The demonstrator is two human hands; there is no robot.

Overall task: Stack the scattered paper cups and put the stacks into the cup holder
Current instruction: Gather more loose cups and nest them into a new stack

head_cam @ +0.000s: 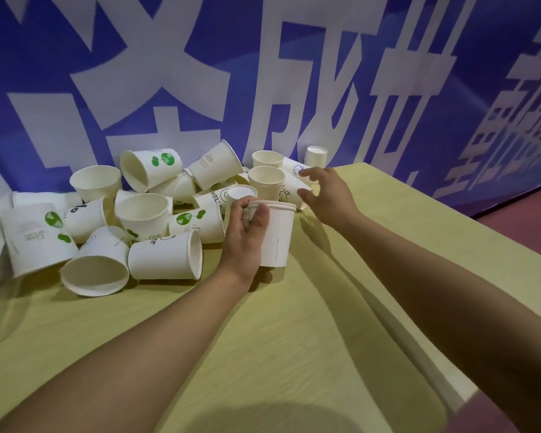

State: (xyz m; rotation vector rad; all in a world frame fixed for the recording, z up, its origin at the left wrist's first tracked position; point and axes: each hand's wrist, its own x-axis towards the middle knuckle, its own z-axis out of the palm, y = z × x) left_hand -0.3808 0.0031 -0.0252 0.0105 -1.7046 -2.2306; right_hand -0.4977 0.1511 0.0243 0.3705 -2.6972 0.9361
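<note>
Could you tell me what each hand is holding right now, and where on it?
The left hand grips an upright white cup by its rim and upper wall. The right hand holds nothing.

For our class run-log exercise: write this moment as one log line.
left hand: grips stacked cups, upright | right hand: open, reaching at lying cup | cup pile: scattered on table | cup holder: not in view

- We see a pale yellow-green table (310, 323) with a faint wood grain.
- Behind it we see a blue banner (263, 32) with large white characters.
- At right we see a reddish floor (525, 226).
</note>
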